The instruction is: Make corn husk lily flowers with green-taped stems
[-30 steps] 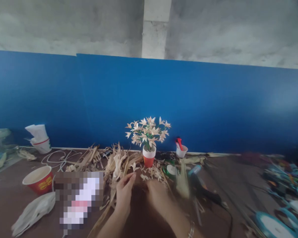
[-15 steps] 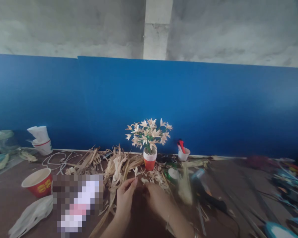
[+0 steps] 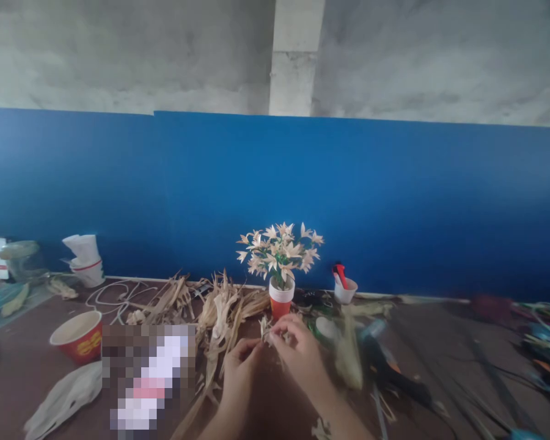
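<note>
Between thumb and forefinger, my left hand [image 3: 242, 368] pinches the base of a small pale corn husk flower [image 3: 264, 325]. My right hand [image 3: 297, 348] comes in from the other side, fingers bent and tips pressed together against the flower; what lies between those tips is too small to make out. Right behind my hands stands a red and white cup [image 3: 282, 299] holding a bunch of finished husk flowers [image 3: 282, 247] on green stems. Dried corn husks [image 3: 220, 305] are heaped just left of the cup.
A red paper bowl [image 3: 80, 339] and a flat husk [image 3: 64, 397] lie left. A white cup [image 3: 346, 290] with a red-handled tool stands behind on the right. Nearer are a dark glue gun [image 3: 396, 376] and a pale husk [image 3: 348, 360]. A blue partition [image 3: 211, 183] borders the table.
My right hand has moved up and in to meet the flower in my left hand; before, the two were slightly apart. The whole view has shifted a little.
</note>
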A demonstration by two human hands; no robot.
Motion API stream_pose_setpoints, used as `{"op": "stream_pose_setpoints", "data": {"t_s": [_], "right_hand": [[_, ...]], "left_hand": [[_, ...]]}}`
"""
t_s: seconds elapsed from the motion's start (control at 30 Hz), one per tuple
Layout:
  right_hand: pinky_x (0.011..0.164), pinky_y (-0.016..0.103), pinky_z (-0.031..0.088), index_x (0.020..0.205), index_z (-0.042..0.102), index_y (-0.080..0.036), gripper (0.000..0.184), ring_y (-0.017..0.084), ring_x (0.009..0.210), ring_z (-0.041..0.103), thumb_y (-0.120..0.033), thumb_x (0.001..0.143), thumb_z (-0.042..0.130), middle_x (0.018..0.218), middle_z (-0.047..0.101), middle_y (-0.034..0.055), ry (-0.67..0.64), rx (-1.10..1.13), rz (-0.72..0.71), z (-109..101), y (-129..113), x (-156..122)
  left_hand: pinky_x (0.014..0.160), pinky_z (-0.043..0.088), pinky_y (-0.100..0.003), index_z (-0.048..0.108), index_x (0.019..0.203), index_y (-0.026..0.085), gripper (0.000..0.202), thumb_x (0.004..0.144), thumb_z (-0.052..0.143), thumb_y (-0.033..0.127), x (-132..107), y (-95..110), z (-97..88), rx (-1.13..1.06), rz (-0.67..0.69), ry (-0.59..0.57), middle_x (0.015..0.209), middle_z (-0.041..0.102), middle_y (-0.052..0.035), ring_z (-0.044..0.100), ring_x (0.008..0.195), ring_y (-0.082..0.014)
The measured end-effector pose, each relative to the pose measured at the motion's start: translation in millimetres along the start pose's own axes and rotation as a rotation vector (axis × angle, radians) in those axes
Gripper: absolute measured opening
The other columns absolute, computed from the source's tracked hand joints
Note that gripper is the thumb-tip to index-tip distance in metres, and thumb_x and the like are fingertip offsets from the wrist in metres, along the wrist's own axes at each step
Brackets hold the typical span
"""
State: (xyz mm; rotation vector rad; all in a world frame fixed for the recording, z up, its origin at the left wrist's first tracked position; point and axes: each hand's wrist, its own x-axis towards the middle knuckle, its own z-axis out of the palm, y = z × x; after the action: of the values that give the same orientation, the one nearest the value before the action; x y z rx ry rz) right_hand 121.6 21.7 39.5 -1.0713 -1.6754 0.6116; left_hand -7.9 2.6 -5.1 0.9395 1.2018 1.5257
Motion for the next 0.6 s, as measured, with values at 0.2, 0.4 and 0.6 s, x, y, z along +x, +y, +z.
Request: {"op": "stream_pose_setpoints", "data": {"t_s": [0.2,0.4,0.6], "right_hand": [[0.067,0.025,0.044,0.072,0.061,-0.019,0.007,0.018,0.08,0.057,-0.017,0.075,0.054,0.084,0.059,0.0042,0.07,0.001,-0.037,2.8,-2.4,-4.3],[0.076,0.028,0.044,0.072,0.055,-0.019,0.009,0.018,0.083,0.056,-0.013,0.076,0.051,0.083,0.058,0.0041,0.085,-0.089,-0.12,1.5,-4.8,-4.9],[0.076,0.03,0.044,0.072,0.053,-0.02,0.01,0.018,0.08,0.055,-0.013,0.077,0.05,0.08,0.058,0.0041,0.087,-0.14,-0.139,1.4,-8.7,-6.3]], "left_hand": [[0.062,0.042,-0.025,0.074,0.066,0.014,0.031,0.061,0.071,0.044,0.0,0.2,2.1,0.082,0.087,-0.036,0.064,0.063,-0.0045,0.055,0.065,-0.0177],[0.059,0.042,-0.024,0.073,0.064,0.014,0.033,0.059,0.072,0.046,0.2,-1.6,4.2,0.061,0.084,-0.046,0.063,0.06,-0.0036,0.054,0.063,-0.0168],[0.063,0.044,-0.026,0.074,0.066,0.014,0.027,0.06,0.073,0.04,-4.2,4.9,5.8,0.039,0.056,-0.054,0.066,0.066,-0.0057,0.057,0.068,-0.0194]]}}
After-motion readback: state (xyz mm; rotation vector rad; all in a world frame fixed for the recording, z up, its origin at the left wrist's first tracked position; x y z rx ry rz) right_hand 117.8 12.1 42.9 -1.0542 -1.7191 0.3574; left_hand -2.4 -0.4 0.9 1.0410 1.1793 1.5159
